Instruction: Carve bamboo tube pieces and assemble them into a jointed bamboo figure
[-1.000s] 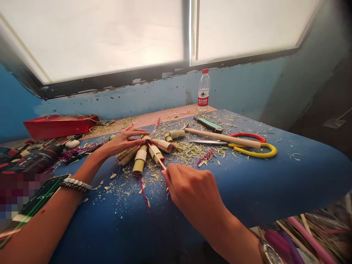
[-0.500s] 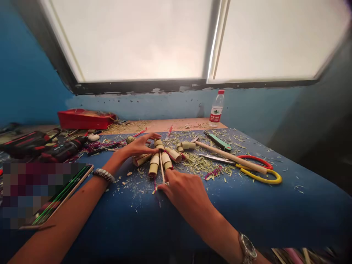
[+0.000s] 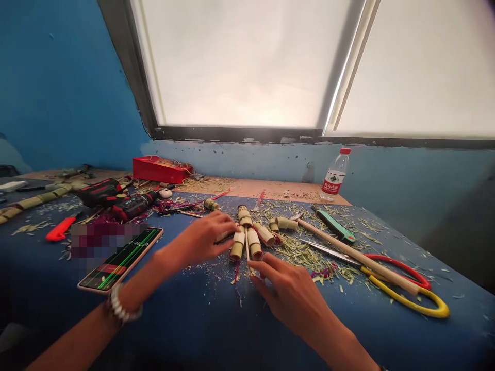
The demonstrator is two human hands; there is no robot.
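Pale yellow bamboo tubes (image 3: 254, 241), blue tabletop (image 3: 201, 330)

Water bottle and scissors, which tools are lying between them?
From the water bottle toward the scissors, the head view shows a green-and-black tool, then a wooden handle that partly lies over the scissors.

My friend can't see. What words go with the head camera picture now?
A person's left hand and right hand are at a bamboo-tube figure and thin stick on a blue table. Pale shavings and red-and-yellow-handled scissors lie nearby, with a water bottle farther back.

Fingers (image 3: 266, 267) close around segmented bamboo figure (image 3: 252, 239)
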